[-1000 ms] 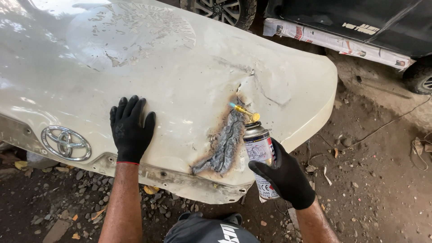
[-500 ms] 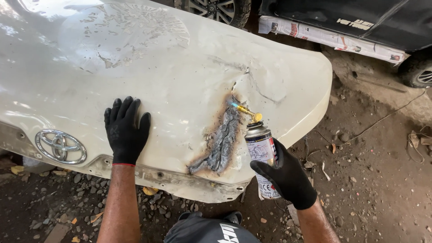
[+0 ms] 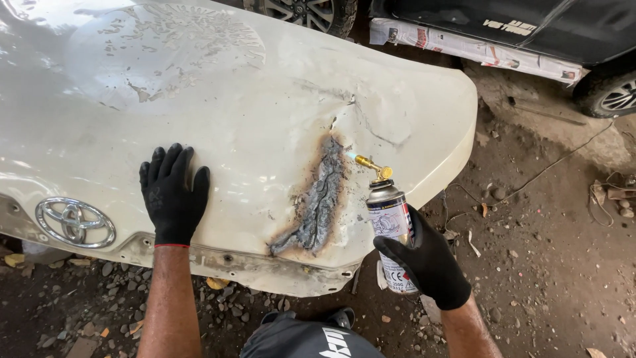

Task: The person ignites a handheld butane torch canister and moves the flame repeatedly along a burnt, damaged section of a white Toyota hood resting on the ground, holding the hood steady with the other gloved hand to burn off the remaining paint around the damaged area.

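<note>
From the head view, a large cream-white car bumper (image 3: 252, 119) lies across dirt ground (image 3: 550, 265) strewn with stones. The left hand (image 3: 173, 195), in a black glove, rests flat on the bumper's near part, its grip spread wide with fingers splayed, holding nothing. To its left sits a chrome oval emblem (image 3: 75, 222) on the bumper's near edge.

The right hand (image 3: 427, 262), also black-gloved, has its grip wrapped around a gas canister (image 3: 391, 232), held upright just beside the bumper's near right corner. A brass torch nozzle (image 3: 368, 166) on top of the canister angles left toward the bumper, a small flame at its tip. Just left of that tip runs a long scorched patch (image 3: 318, 202), grey and blistered with brown edges.

At the far right stands a dark vehicle (image 3: 530, 26), with newspaper masking (image 3: 464, 48) along its lower edge.
</note>
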